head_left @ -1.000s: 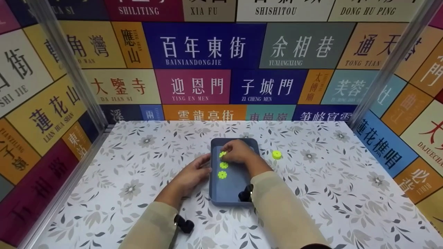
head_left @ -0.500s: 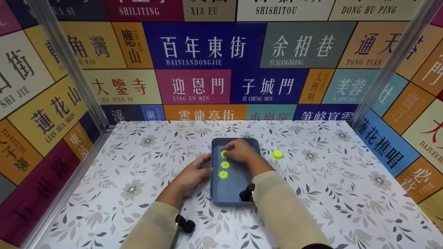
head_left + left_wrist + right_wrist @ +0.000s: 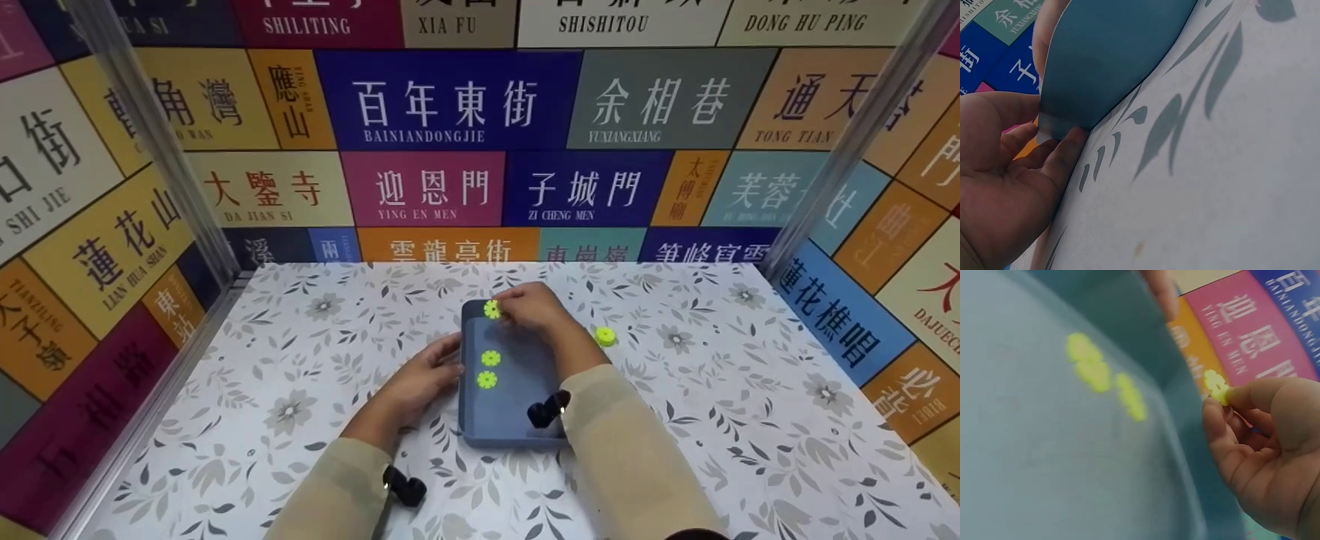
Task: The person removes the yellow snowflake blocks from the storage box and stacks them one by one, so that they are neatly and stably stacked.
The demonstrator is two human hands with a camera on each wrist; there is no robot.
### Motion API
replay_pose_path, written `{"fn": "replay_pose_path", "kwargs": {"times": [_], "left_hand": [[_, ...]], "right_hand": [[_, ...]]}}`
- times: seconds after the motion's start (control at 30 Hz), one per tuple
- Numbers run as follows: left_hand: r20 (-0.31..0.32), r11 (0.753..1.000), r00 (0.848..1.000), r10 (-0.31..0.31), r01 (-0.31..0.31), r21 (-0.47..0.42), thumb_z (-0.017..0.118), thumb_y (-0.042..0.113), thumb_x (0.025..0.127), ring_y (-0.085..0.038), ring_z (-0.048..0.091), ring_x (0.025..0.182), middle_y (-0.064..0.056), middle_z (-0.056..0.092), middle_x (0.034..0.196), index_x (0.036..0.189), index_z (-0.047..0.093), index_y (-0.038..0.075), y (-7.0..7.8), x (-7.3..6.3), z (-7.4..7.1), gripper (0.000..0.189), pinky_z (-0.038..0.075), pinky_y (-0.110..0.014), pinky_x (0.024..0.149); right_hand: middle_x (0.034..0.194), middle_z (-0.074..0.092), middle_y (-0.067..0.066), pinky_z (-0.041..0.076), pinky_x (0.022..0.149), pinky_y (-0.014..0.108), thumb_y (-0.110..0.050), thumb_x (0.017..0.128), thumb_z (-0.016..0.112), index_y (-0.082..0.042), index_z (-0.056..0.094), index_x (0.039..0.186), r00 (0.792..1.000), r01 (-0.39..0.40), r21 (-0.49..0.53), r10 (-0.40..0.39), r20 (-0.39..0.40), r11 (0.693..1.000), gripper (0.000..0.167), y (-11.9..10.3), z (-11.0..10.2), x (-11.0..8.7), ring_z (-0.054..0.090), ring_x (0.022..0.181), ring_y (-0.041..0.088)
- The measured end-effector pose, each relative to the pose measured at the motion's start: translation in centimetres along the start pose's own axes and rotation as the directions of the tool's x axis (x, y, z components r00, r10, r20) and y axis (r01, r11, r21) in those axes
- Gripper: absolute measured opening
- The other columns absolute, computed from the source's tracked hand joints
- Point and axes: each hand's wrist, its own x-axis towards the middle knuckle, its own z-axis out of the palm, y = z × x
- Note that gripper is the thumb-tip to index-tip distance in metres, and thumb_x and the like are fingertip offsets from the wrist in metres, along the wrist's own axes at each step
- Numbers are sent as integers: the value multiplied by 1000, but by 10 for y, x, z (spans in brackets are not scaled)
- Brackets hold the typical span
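In the head view my right hand (image 3: 534, 306) pinches a yellow-green snowflake disc (image 3: 491, 309) above the far end of a blue-grey tray (image 3: 517, 409). The right wrist view shows that notched disc (image 3: 1216, 386) between thumb and fingertip, apart from the tray (image 3: 1061, 461). Two like discs, one nearer the middle (image 3: 490, 358) and one closer to me (image 3: 487, 379), lie along the tray's left side. My left hand (image 3: 424, 379) rests against the tray's left wall; in the left wrist view its fairly straight fingers (image 3: 1067, 152) touch the outer side.
Right of the tray, on the floral-patterned tabletop (image 3: 675, 420), lies another yellow-green disc or small stack (image 3: 604, 337). Sign-covered panels (image 3: 450, 97) stand behind the table and at both sides, with clear corner posts. Each wrist carries a small black camera.
My right hand has lifted the farthest disc off the tray floor and moved it away from me, toward the far rim. The left hand stays at the tray's side.
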Motion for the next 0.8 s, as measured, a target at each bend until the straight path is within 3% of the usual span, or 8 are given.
{"fn": "replay_pose_path", "kwargs": {"times": [0.13,0.3,0.53,0.8], "left_hand": [[-3,1000,1000,-7,7,-14,62,5,101,-34,38,160,-10,38,174,166,40,16,1,-1,0,70,37,-51,131],[-12,1000,1000,-14,14,-9,63,6,101,-34,39,160,-9,39,174,166,40,18,1,0,0,70,38,-51,131],[-26,1000,999,-27,27,8,65,8,101,-33,40,160,-7,39,174,165,43,20,1,1,0,69,38,-51,131],[-20,1000,1000,-16,16,-6,65,8,101,-33,39,160,-8,39,174,165,43,19,-2,2,-1,69,39,-51,130]], "right_hand": [[99,75,8,66,98,47,-17,101,67,-7,79,121,999,-8,94,12,-39,996,25,-18,-21,-11,74,84,16],[107,75,10,68,89,36,-18,102,68,-7,78,120,994,-6,178,25,-102,984,23,-23,-48,-30,74,86,16],[109,73,6,67,87,29,-21,104,69,-2,72,131,988,36,291,10,-156,956,32,3,-81,-50,74,92,16],[110,72,0,65,85,22,-23,105,70,-1,67,139,974,37,365,48,-222,930,41,39,-107,-64,73,92,10]]}}
